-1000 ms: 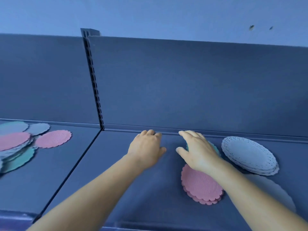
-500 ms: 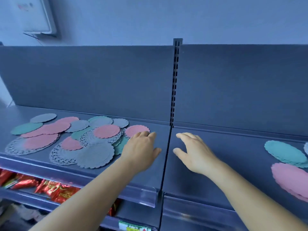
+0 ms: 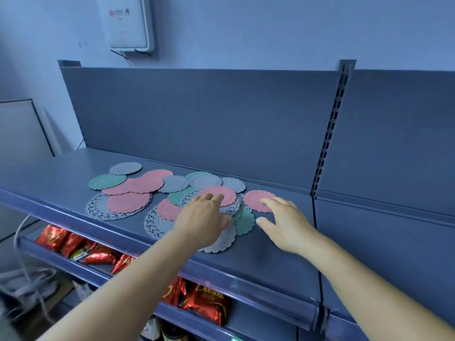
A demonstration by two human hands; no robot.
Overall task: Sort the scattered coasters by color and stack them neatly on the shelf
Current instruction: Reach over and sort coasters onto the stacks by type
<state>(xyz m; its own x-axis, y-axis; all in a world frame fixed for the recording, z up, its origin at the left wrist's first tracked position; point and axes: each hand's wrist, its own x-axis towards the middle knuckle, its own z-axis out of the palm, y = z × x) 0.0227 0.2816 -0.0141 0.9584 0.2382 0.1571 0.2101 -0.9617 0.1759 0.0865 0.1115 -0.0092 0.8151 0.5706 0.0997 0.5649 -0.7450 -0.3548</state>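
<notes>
Reaching into the mixed coasters point(image 3: 172, 193) scattered on the shelf point(image 3: 61, 173): left hand point(image 3: 204, 217) flat over a pink one, right hand point(image 3: 283, 220) spread, fingertips on another pink coaster point(image 3: 256, 199), probably touching. Both empty. Slide pinks off before lifting.

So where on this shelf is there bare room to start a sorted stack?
Bare patches: the shelf left of the teal coaster, the strip behind the pile along the back panel, and the section right of the slotted upright. Crowded: the middle, overlapping coasters under both hands, left hand, right hand.
</notes>
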